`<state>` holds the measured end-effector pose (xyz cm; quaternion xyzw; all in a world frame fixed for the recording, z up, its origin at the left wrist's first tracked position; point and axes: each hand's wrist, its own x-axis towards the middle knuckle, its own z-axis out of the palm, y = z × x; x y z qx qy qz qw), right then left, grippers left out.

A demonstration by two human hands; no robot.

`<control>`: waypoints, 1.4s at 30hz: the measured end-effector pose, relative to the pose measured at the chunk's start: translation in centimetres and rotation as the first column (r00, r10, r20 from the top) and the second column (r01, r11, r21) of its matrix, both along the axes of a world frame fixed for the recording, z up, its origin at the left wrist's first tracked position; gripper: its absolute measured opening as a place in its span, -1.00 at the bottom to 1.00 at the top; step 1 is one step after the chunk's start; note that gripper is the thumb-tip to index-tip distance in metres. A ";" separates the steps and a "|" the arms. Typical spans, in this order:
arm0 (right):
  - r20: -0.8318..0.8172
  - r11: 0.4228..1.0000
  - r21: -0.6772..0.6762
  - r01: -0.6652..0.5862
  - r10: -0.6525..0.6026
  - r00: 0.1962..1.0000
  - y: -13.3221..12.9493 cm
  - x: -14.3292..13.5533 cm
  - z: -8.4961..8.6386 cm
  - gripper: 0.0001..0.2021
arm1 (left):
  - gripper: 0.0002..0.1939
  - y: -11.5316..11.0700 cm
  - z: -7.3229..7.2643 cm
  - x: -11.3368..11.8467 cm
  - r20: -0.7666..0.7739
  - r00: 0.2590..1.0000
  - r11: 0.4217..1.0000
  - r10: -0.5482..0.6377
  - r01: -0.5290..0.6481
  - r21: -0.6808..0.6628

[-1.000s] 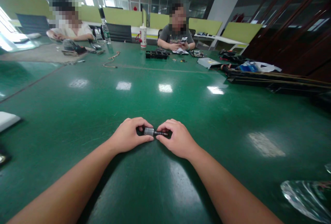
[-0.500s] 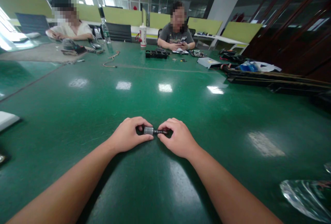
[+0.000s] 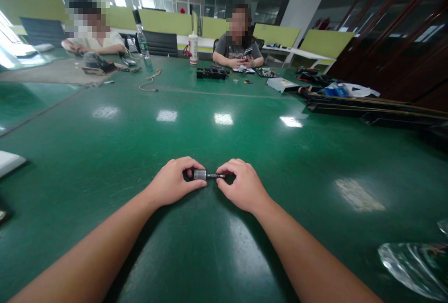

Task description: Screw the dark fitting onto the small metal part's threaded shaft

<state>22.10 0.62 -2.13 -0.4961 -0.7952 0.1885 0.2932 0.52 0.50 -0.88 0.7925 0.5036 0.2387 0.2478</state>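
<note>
Between my two hands is a small grey metal cylinder with a thin dark shaft [image 3: 200,175], lying roughly level just over or on the green tabletop; I cannot tell whether it touches. My left hand [image 3: 175,181] grips the thick cylinder end between thumb and fingers. Pinched around the far right end of the shaft are the thumb and forefinger of my right hand [image 3: 242,184]. A short length of shaft shows between the hands, and its dark tip shows within the right pinch.
The green table [image 3: 224,144] stretches ahead. Clear plastic [image 3: 413,265] lies at the lower right, a white object [image 3: 10,163] at the left edge. Across the table sit two people, near a bottle [image 3: 142,42], a white cup [image 3: 193,49] and black parts [image 3: 212,73]. Long dark strips [image 3: 378,107] lie at right.
My right fingertips have shifted slightly right along the shaft, so a little more of it shows between my hands. My left hand has hardly moved.
</note>
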 end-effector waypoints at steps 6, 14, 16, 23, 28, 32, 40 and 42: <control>0.050 0.989 -0.015 0.144 -0.144 0.988 0.1 0.2 0.1 -0.91 | -0.76 -0.1 0.0 0.0 0.021 1.000 1.000 0.017 -0.017 -0.006; 0.070 0.971 -0.011 0.241 -0.239 0.968 0.1 0.4 0.3 -0.89 | -0.78 0.0 0.0 0.0 0.046 0.998 0.999 0.032 -0.032 -0.016; 0.044 0.978 -0.011 0.207 -0.206 0.978 0.1 0.4 0.1 -0.88 | -0.78 0.0 -0.1 -0.1 0.048 0.998 0.999 0.030 -0.029 -0.015; -0.150 0.999 -0.051 -0.016 0.008 0.989 0.1 -0.2 -0.5 -0.78 | -0.75 0.2 -0.4 -0.3 0.039 0.999 1.000 -0.010 0.010 0.013; -0.180 0.997 -0.058 -0.053 0.042 0.983 0.0 -0.3 -0.6 -0.72 | -0.71 0.1 -0.3 -0.3 0.024 0.999 0.999 -0.037 0.036 0.031; -0.195 0.996 -0.057 -0.064 0.052 0.979 0.1 -0.2 -0.6 -0.73 | -0.75 0.0 0.0 -0.3 0.041 0.998 0.999 -0.044 0.043 0.021; -0.193 0.996 -0.055 -0.071 0.059 0.979 0.0 -0.2 -0.6 -0.74 | -0.72 0.1 -0.1 -0.1 0.017 1.000 1.000 -0.014 0.014 0.006; -0.178 0.996 -0.041 -0.079 0.070 0.982 0.0 -0.2 -0.6 -0.74 | -0.73 0.2 -0.1 -0.2 0.013 1.000 1.000 -0.023 0.023 0.007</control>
